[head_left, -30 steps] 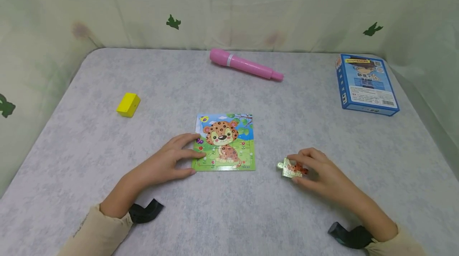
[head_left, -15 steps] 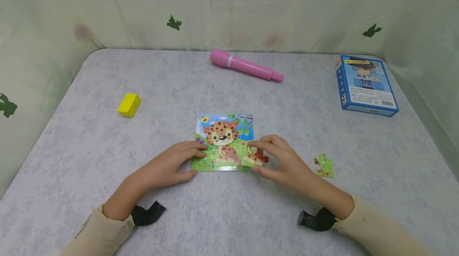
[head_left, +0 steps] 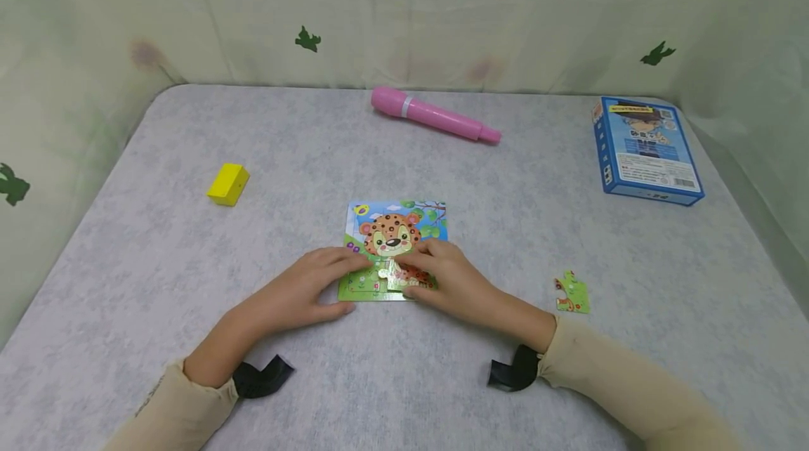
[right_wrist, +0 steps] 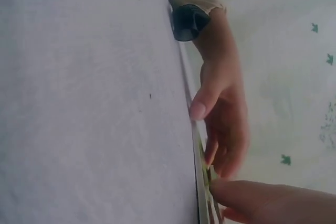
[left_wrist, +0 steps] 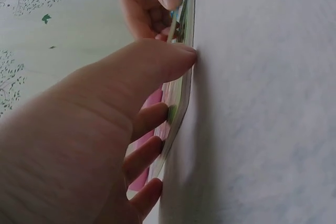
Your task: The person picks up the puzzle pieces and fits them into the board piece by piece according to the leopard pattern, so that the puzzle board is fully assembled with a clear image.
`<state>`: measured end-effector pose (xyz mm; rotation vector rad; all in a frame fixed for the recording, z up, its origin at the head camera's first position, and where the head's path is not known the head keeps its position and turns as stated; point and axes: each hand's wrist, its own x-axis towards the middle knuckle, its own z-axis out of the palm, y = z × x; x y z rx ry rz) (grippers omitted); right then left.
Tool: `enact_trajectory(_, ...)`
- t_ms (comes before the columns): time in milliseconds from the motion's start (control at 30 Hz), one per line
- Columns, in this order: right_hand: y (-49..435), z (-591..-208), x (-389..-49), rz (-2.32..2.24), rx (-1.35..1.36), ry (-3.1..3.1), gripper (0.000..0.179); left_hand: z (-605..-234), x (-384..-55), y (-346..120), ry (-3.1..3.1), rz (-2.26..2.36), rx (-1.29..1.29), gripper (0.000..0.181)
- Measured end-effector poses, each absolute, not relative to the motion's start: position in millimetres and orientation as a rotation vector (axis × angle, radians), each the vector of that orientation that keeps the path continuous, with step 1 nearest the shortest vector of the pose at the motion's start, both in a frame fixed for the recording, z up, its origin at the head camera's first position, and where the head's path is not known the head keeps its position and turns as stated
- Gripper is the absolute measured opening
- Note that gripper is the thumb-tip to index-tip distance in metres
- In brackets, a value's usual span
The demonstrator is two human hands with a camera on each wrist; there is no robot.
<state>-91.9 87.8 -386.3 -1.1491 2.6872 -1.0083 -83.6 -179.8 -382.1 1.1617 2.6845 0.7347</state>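
In the head view a square leopard jigsaw puzzle (head_left: 360, 289) lies flat in the middle of the table. My right hand (head_left: 451, 279) pinches a puzzle piece (head_left: 396, 277) between thumb and fingers, over the lower part of the puzzle. That piece shows a leopard's body and overlaps the printed leopard there. My left hand (head_left: 316, 282) rests at the puzzle's left side, fingertips on its surface and thumb at its front edge. In the left wrist view the left thumb (left_wrist: 173, 59) touches the puzzle's edge, with the other fingers spread along it.
A loose green puzzle piece (head_left: 574, 293) lies on the table to the right. Toward the back are a pink microphone-shaped stick (head_left: 436, 116) and a blue box (head_left: 647, 149). A yellow block (head_left: 228, 185) sits at the left. A patterned curtain (head_left: 404, 22) hangs behind the table.
My right hand has carried the leopard piece leftward from the table's right side onto the puzzle, uncovering the green piece. The left hand has shifted slightly, staying at the puzzle's left side.
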Motion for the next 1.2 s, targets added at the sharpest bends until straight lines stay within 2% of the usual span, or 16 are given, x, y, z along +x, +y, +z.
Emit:
enact_trajectory(833,79.1,-387.7,-100.3,-0.904,-1.137,2.669,0.038,-388.4,-83.6,-179.8,2.723,0.665,1.273,0.048)
enact_trajectory(1000,84.5,-383.1,-100.7,-0.833,-1.157,2.601,0.046,-387.8,-83.5,-179.2,2.718,0.676,1.276,0.046)
enact_trajectory(1200,98.2,-378.7,-99.5,-1.014,-0.996,2.447,0.059,-388.1,-83.2,-177.6,2.716,0.694,1.291,0.046)
